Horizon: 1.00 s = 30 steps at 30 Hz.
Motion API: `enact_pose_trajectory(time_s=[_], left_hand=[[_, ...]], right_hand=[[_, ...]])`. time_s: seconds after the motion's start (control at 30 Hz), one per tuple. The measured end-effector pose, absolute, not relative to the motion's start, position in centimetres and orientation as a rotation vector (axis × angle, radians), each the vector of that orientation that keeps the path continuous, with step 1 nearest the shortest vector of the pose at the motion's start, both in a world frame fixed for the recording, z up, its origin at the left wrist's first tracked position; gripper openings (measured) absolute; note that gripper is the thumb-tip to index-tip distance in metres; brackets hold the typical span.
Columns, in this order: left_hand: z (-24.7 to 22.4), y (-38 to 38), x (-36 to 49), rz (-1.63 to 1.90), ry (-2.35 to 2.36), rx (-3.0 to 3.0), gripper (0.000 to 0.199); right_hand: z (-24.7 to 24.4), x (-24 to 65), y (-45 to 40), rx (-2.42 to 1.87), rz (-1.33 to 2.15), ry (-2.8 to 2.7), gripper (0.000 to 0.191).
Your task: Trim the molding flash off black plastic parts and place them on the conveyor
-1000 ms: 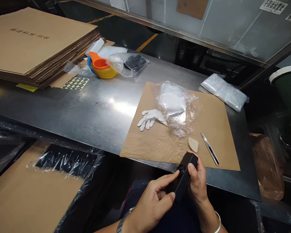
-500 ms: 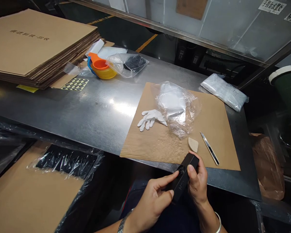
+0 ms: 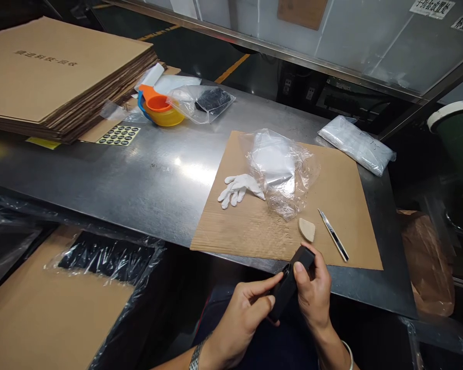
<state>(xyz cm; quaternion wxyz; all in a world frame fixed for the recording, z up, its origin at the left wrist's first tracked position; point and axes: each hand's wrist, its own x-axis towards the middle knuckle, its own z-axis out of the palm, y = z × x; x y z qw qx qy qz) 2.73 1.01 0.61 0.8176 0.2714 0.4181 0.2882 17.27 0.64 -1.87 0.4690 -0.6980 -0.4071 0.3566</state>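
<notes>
Between my hands is a black rectangular block [image 3: 286, 289] with a round opening in one side, tilted just off the table's front edge. My left hand [image 3: 242, 318] grips its lower end, the index fingertip beside the opening and the thumb on the near face. My right hand [image 3: 314, 288] is closed around the upper end, thumb on top. Just beyond lies a small beige wedge-shaped piece [image 3: 307, 229] on a cardboard sheet [image 3: 247, 234]. A slim utility knife [image 3: 333, 235] rests to its right. Farther back are a white glove [image 3: 241, 190] and a crumpled clear plastic bag [image 3: 280, 164].
The metal table [image 3: 158, 180] carries a tall cardboard stack [image 3: 73, 67], a sticker sheet [image 3: 119, 135], an orange and yellow tape dispenser [image 3: 162, 110] and a bagged black item [image 3: 214, 100]. At the right corner lies a wrapped white packet [image 3: 357, 144]. An open box [image 3: 73, 308] stands lower left.
The black block has rotated slightly in my hands, so the lettering on its near face no longer shows and the opening looks narrower. Both hands keep their hold; the table items have not moved.
</notes>
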Motion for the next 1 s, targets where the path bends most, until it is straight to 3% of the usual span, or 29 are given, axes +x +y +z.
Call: enact_pose_trajectory(time_s=[0.53,1.0], left_hand=[[0.4,0.9,3.3,0.633,0.964,0.482,0.036],[0.7,1.0,3.1,0.559,0.906,0.430,0.038]], right_hand=[[-2.7,17.3,0.5,-1.766,0.832,-0.987,0.044],[-3.8,17.6,1.3,-1.615,1.088,-0.852,0.030]])
